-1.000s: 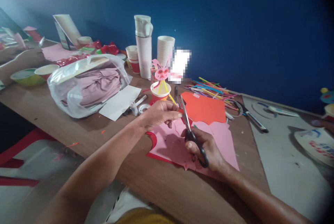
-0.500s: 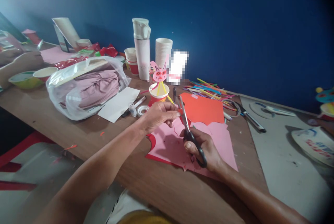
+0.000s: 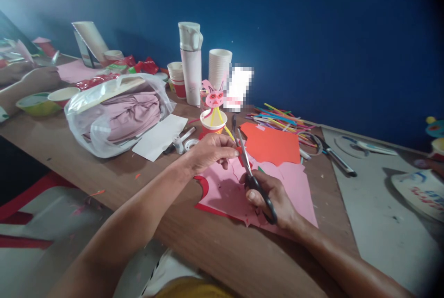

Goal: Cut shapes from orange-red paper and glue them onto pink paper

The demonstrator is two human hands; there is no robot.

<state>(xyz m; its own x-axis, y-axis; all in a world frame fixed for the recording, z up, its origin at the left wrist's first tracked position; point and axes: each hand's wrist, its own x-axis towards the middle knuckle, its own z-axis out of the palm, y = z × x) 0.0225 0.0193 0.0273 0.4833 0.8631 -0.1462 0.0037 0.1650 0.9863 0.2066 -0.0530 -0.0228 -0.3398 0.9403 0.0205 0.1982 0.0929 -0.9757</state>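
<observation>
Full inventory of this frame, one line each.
table: 1, brown
pink paper sheet: 1, pink, on table
orange-red paper sheet: 1, orange-red, further back
red paper scrap: 1, red, pinched above table
scissors: 1, black handles, blades at red paper scrap
paper cup with cat figure: 1, red cup, pink cat, centre
straws: many, mixed colours, back right
plastic bag: 1, clear, pink cloth inside, left
cup stack: 1, white, back
another person's hand: 1, far left
left hand: pinches red paper scrap
right hand: grips scissors

A deep blue wall (image 3: 312, 34) rises behind a long brown wooden table (image 3: 215, 247), lit brighter toward the left.
</observation>
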